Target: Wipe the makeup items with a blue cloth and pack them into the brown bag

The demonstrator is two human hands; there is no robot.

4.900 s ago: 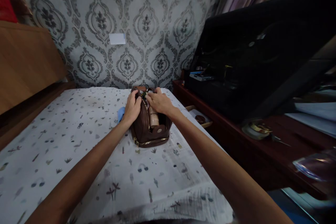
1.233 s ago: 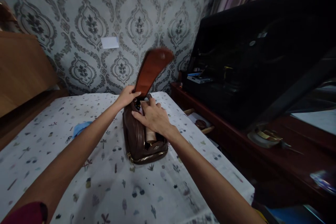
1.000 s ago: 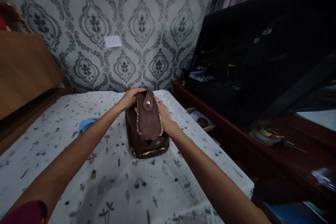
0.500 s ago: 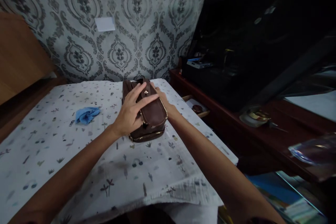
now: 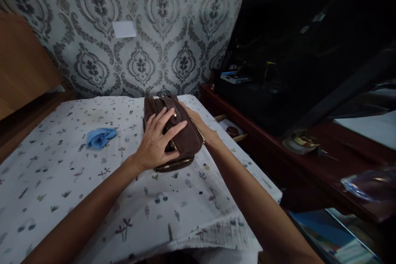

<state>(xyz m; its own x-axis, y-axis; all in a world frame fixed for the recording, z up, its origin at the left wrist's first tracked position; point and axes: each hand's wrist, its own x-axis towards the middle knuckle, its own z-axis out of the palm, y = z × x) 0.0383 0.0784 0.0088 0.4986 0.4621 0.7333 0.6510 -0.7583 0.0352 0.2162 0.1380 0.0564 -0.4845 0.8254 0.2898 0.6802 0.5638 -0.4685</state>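
A small dark brown bag (image 5: 187, 137) with gold-toned zips and a flap with a metal stud lies on the white patterned cloth (image 5: 130, 198). My left hand (image 5: 159, 138) rests on its left and top side, fingers spread over the flap, thumb near the open zip edge at the front. Against the bag's far right side is my right hand (image 5: 198, 121). Its fingers are hidden behind the bag, so their grip does not show. The front part of the bag has a gap along the zip.
A crumpled blue cloth (image 5: 100, 137) lies left of the bag. On the right stands a dark red desk (image 5: 260, 148) with a large black screen (image 5: 297, 49), a roll of tape (image 5: 301, 140) and a partly open drawer (image 5: 239, 136). A wooden panel (image 5: 24, 66) rises at the left.
The bag's top flap part has shifted toward the right and nearer to me, leaning further over the right side. Both hands have moved slightly with it.
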